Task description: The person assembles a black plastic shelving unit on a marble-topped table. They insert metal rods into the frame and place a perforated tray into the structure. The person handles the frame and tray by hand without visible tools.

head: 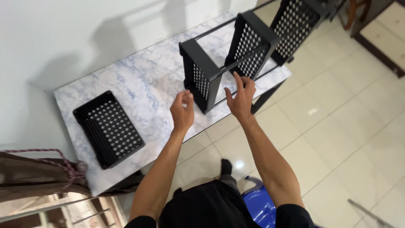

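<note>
Black metal rods run just past the fingers [238, 82] of the right hand [241, 100], which are spread and straight, holding nothing, their tips at or just short of the thin bars of the rack [236, 55]. The left hand [182, 111] hangs close beside the rack's nearest end panel [201, 80]; its fingers curl loosely toward the thumb with a gap between them, and they grip nothing.

The rack lies on its side on the marble-patterned worktop [143, 84], toward the far right end, with three perforated shelf panels standing upright and joined by rods. The farthest panel reaches past the worktop's edge.

Well apart to the left, a stack of black perforated trays [109, 128] lies flat on the worktop. Below the worktop is a pale tiled floor [337, 126], and a blue stool [259, 204] stands by the person's legs.
</note>
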